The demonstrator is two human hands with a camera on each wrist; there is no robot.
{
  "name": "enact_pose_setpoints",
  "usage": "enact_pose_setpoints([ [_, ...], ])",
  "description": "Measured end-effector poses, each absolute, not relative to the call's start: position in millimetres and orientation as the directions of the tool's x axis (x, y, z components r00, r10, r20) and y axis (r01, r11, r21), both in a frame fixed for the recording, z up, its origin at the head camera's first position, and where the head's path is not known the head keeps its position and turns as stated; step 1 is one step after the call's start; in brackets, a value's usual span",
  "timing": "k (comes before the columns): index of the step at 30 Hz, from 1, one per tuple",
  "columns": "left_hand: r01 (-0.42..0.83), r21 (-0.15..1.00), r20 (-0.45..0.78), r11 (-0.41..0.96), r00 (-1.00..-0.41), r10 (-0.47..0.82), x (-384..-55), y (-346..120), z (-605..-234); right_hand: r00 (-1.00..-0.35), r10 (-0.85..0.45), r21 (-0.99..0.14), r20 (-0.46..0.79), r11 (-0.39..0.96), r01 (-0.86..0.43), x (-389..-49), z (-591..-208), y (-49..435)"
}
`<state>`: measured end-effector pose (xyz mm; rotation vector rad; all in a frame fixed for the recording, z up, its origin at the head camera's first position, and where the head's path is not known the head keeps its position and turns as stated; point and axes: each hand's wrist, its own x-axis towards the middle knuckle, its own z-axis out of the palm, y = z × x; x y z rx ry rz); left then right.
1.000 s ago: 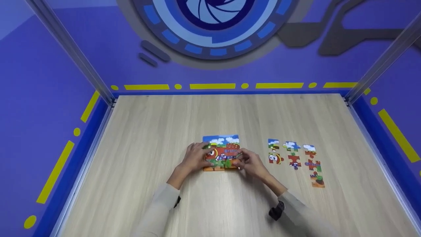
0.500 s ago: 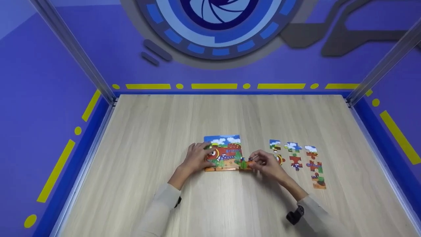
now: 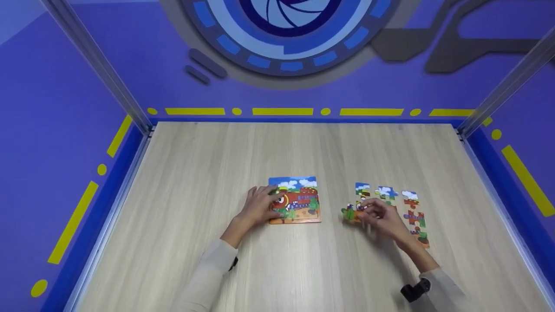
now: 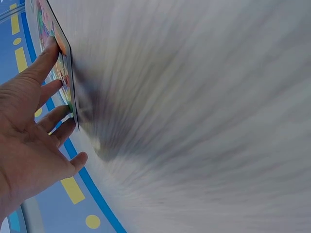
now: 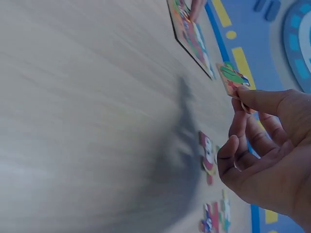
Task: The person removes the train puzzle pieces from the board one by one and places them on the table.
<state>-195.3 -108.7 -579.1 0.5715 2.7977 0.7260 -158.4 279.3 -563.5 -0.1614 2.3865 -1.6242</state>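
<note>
A square jigsaw puzzle (image 3: 299,199) with a red train picture lies flat on the table. My left hand (image 3: 259,206) rests on its left side, fingers spread; in the left wrist view the thumb (image 4: 46,60) and fingertips touch the board. To the right, my right hand (image 3: 383,219) pinches a puzzle piece (image 3: 350,214) with a green plant and orange ground. In the right wrist view, this puzzle piece (image 5: 231,77) sits between thumb and fingertips, above the table. Loose puzzle pieces near the right hand are partly hidden by it.
Several loose pieces lie in columns at the right: a sky piece (image 3: 362,188), a cloud piece (image 3: 386,191), another cloud piece (image 3: 409,196) and a red piece (image 3: 415,218). Blue printed walls (image 3: 277,97) enclose the wooden table (image 3: 217,151) at the back and sides.
My right hand has drawn the plant piece off the puzzle's lower right corner and carried it rightward to the loose pieces. My left hand has stayed on the puzzle.
</note>
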Motion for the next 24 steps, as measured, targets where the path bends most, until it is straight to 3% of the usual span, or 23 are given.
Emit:
enact_pose_setpoints([
  [7,0.322,0.479,-0.1,0.817,-0.904,0.415,-196,-107,-578,-0.97,-0.173,-0.91,-0.17,0.404,0.087,-157,-546,311],
  [18,0.311,0.492,-0.107,0.813,-0.906,0.41,-193,-107,-580,-0.959,-0.102,-0.869,-0.263,0.457,0.19,-133,-548,356],
  [24,0.314,0.504,-0.091,0.805,-0.907,0.411,-194,-107,-578,-0.966,-0.103,-0.864,-0.237,0.478,0.161,-124,-555,366],
])
